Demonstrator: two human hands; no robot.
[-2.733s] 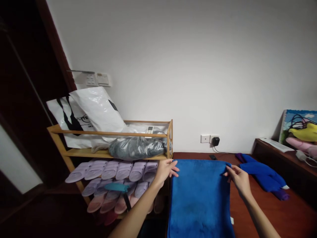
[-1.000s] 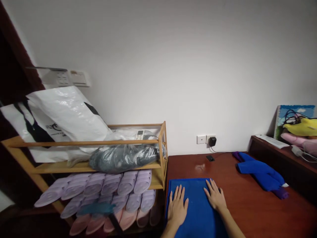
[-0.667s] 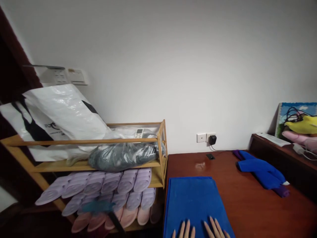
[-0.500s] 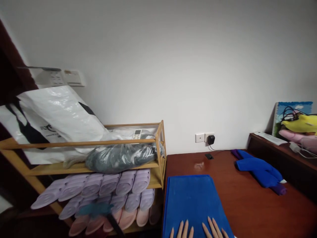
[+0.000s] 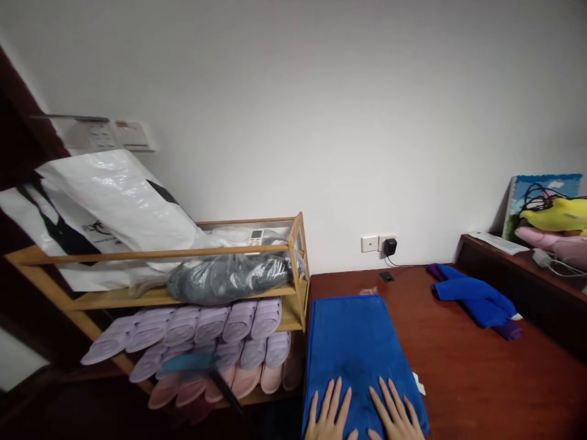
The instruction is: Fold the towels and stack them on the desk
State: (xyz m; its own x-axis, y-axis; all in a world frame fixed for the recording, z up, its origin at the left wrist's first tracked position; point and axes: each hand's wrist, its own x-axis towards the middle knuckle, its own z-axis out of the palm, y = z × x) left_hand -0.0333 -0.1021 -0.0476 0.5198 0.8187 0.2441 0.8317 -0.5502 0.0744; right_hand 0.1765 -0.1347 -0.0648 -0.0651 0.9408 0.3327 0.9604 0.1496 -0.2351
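A folded blue cloth (image 5: 346, 336) lies flat along the left edge of the red-brown table (image 5: 463, 373), a white tag sticking out at its right side. On the lower part of this cloth rests my left hand (image 5: 328, 415), palm down with fingers spread. Beside it, a short gap to the right, my right hand (image 5: 395, 412) also presses flat on the cloth, fingers apart. Neither hand grips anything. Farther back on the right of the table is a twisted blue and purple cloth bundle (image 5: 477, 299).
Left of the table stands a wooden rack (image 5: 293, 305) with lilac slippers (image 5: 213, 324), a white bag (image 5: 110, 201) and a remote (image 5: 255, 239). A plug (image 5: 389, 247) sits in the wall. A raised shelf at right holds a yellow plush (image 5: 554, 215).
Both hands show more fully and sit higher in view on the blue cloth. The cloth's far edge has moved up the picture, and its white tag now shows more. The background has shifted slightly upward.
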